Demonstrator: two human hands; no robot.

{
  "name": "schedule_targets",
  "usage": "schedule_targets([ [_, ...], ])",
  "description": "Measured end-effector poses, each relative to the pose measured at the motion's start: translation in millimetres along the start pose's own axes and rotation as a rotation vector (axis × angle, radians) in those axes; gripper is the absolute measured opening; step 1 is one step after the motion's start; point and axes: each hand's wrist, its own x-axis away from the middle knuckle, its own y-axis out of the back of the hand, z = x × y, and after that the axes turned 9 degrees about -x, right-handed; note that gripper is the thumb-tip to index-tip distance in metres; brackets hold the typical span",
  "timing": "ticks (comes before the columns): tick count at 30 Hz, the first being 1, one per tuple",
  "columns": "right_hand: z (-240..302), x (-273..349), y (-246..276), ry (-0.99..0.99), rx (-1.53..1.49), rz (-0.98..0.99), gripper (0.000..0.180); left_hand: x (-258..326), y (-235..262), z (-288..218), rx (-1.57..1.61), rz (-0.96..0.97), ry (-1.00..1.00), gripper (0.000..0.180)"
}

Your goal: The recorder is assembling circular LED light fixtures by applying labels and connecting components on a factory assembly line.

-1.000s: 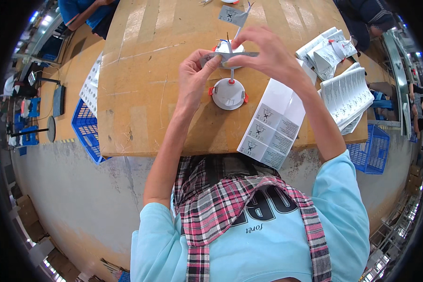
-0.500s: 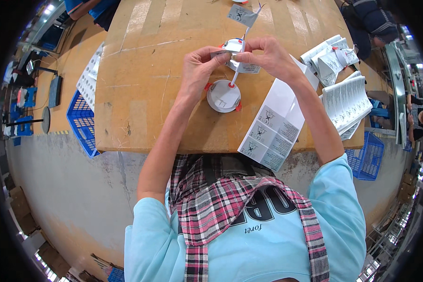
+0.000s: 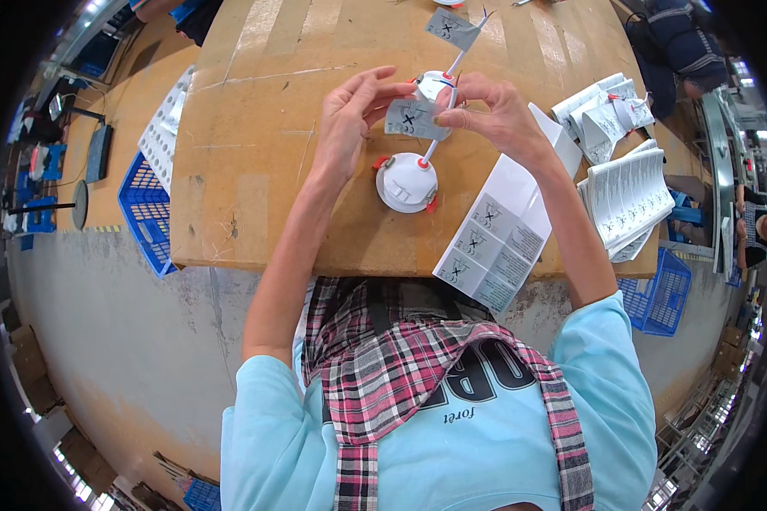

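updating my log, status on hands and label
Right hand pinching label at cable. Left hand open, close by. Sheet to the right, not between hands.

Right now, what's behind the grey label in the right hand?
Part of a round white lamp shows above the grey label; the label and right hand hide much of the rest.

Lamp (image 3: 406,184) of smooth plastic
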Motion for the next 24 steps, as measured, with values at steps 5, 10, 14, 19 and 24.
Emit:
schedule_targets([
  [5,6.9,3.8,-3.7,0.078,0.106,0.069,0.015,-3.2,-3.9,-3.9,-0.008,0.392,0.152,0.039],
  [10,15.3,6.2,-8.8,0.176,0.240,0.110,0.014,-14.6,-7.2,8.4,0.189,0.719,0.294,0.031],
  [14,18.0,11.3,-13.4,0.171,0.209,0.097,0.013,-15.2,-11.4,11.8,0.322,0.656,0.297,0.024],
  [19,15.2,15.7,-11.9,0.194,0.280,0.031,0.013,-20.3,-8.2,19.0,0.263,0.592,0.241,0.016],
  [24,15.5,17.3,-17.3,0.200,0.293,-0.025,0.015,-12.7,-2.8,12.3,0.193,0.547,0.211,0.023],
])
